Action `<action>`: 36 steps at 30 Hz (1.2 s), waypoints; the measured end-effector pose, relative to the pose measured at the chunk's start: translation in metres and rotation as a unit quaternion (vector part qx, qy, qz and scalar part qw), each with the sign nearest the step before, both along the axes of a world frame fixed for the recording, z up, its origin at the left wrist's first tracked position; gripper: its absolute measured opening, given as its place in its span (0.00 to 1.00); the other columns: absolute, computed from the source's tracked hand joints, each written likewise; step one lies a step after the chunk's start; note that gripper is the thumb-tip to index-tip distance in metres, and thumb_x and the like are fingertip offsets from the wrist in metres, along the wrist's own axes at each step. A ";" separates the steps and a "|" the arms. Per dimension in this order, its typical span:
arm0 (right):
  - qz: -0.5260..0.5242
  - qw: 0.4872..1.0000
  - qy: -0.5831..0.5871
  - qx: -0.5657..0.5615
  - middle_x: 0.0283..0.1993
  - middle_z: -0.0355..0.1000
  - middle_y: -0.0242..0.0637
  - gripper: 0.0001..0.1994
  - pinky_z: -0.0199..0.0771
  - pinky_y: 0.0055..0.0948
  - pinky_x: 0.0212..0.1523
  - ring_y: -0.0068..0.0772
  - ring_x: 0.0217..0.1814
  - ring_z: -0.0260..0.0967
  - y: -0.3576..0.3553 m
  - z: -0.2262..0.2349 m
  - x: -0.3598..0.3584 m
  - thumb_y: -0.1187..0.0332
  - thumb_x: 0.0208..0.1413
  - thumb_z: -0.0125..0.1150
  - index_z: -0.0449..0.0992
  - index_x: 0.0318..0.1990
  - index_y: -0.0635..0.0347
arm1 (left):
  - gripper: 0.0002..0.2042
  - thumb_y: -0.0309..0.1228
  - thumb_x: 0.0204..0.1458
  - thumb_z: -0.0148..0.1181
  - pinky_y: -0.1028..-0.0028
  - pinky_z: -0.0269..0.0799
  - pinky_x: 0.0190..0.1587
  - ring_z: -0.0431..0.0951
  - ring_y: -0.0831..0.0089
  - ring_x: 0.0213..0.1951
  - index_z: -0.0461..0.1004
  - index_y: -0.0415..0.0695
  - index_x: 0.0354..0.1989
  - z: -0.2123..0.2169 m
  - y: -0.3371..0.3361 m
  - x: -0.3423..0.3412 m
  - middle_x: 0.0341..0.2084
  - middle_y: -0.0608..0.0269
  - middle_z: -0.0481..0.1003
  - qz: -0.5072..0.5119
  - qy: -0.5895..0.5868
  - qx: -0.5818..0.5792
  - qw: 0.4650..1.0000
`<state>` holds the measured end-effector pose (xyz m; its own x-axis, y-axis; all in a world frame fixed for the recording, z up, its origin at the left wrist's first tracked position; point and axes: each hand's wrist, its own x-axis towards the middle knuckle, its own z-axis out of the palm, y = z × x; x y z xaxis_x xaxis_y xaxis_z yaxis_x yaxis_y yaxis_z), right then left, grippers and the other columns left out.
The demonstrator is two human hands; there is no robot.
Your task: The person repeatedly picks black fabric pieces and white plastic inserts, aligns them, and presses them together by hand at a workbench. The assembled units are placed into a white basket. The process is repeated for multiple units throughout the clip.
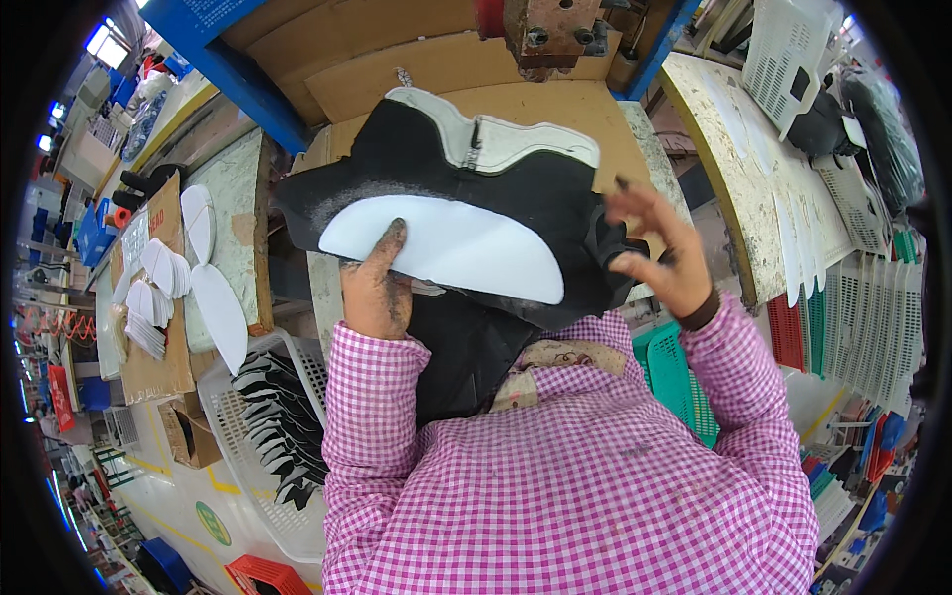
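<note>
My left hand (pixel 380 288) grips a flat black piece, apparently a shoe upper (pixel 426 169), by its near edge. The thumb presses a white half-moon sheet (pixel 466 243) against the black face; the fingers are hidden underneath. A pale, curved lining (pixel 535 137) shows along the upper's far edge, with a stitched seam in its middle. Beside the upper's right end, my right hand (pixel 659 243) is raised with its fingers apart and slightly blurred. Its fingertips are by the curled black edge, though contact is unclear. More black material (pixel 456 347) lies below, over my lap.
Ahead stands a blue-framed machine (pixel 223 69) with a metal head (pixel 555 35). White half-moon sheets (pixel 164 268) lie on the left table; strips (pixel 798 238) line the right one. A white basket (pixel 268 496) holds black pieces. A green basket (pixel 684 382) stands close by my right arm.
</note>
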<state>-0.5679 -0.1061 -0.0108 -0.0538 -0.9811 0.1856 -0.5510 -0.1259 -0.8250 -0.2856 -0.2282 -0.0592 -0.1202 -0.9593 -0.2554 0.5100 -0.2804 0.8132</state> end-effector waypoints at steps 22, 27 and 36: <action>0.132 0.983 0.119 0.033 0.40 0.74 0.42 0.30 0.73 0.30 0.34 0.35 0.27 0.69 0.002 -0.072 0.014 0.73 0.50 0.62 0.63 0.62 0.46 | 0.11 0.23 0.46 0.63 0.67 0.74 0.33 0.79 0.53 0.28 0.75 0.34 0.38 -0.050 0.003 0.001 0.31 0.45 0.77 0.036 -0.479 -0.489 0.728; 0.090 0.892 0.421 0.135 0.25 0.63 0.36 0.25 0.70 0.33 0.32 0.35 0.31 0.67 0.010 -0.052 0.020 0.62 0.50 0.60 0.68 0.58 0.40 | 0.12 0.24 0.47 0.62 0.67 0.74 0.29 0.79 0.52 0.27 0.74 0.37 0.41 -0.042 0.005 0.003 0.28 0.46 0.76 -0.003 -0.507 -0.503 0.700; 0.236 0.885 0.371 -0.153 0.56 0.68 0.37 0.18 0.60 0.37 0.54 0.35 0.61 0.62 -0.006 -0.039 0.074 0.74 0.49 0.51 0.71 0.50 0.62 | 0.13 0.24 0.44 0.63 0.67 0.75 0.28 0.78 0.54 0.26 0.74 0.37 0.40 -0.053 0.004 0.003 0.28 0.49 0.76 0.008 -0.530 -0.508 0.680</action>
